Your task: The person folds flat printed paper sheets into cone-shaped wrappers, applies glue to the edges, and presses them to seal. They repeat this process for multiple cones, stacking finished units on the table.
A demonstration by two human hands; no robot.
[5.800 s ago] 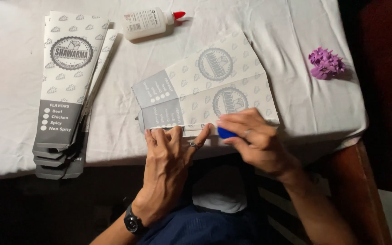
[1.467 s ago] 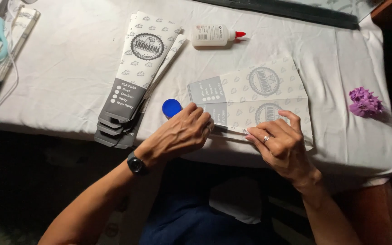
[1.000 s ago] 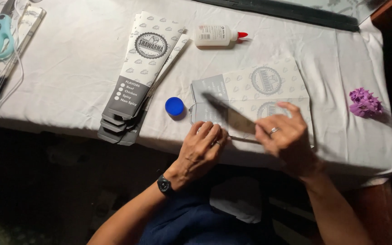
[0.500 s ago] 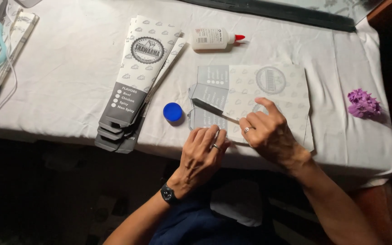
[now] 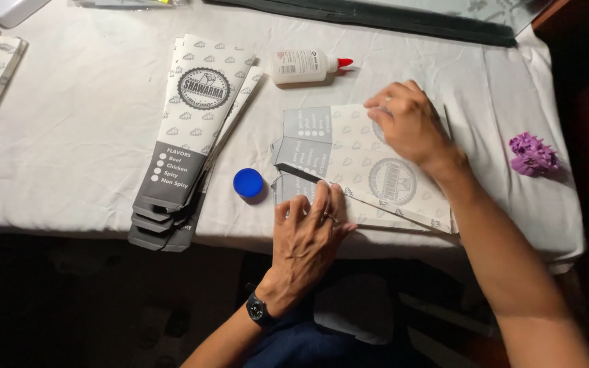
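Both hands press flat, open, on the carton: left hand on its near edge, right hand on its far edge. Light, creasable card; likely best held by edges.

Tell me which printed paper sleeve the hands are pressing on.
The sleeve lying crosswise near the table edge, right of the blue cap: left hand and right hand rest on it. The other sleeves sit untouched in a stack further left.

Head-worn camera is looking steeply down from close above at the cloth-covered table, its near edge and the person's lap; both hands are lying mid-frame.
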